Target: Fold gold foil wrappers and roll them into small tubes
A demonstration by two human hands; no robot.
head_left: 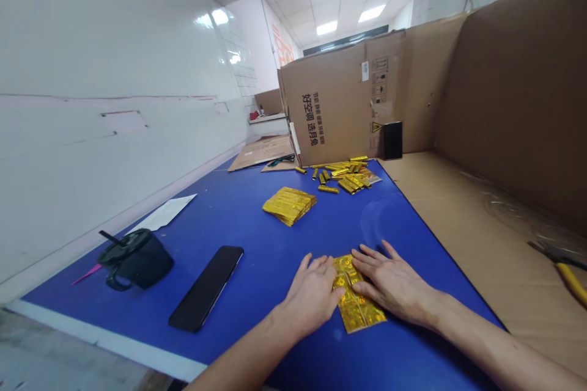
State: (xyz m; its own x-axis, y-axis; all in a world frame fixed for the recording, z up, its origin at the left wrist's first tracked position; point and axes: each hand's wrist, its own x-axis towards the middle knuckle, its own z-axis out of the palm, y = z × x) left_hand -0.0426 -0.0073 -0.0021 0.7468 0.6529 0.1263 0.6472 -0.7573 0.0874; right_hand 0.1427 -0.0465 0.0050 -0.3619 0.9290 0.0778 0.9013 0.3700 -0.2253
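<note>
A gold foil paper sheet [362, 311] lies flat on the blue table in front of me, with a lengthwise fold or seam down its middle. My left hand [313, 288] rests on its left edge, fingers stretched forward and thumb on the foil. Over the right side, my right hand [389, 281] lies palm down with its fingers spread, touching the sheet. Part of the foil is hidden under both hands. Farther away sits a fanned stack of gold foil sheets [290, 204]. Behind it is a loose pile of small rolled gold foil pieces [351, 183].
A black phone [206, 287] and a dark lidded mug [142, 259] stand to the left, near a white paper [165, 214]. Large cardboard [339, 98] walls off the back and right. Scissors [282, 160] lie at the back; a yellow-handled tool [571, 281] lies right.
</note>
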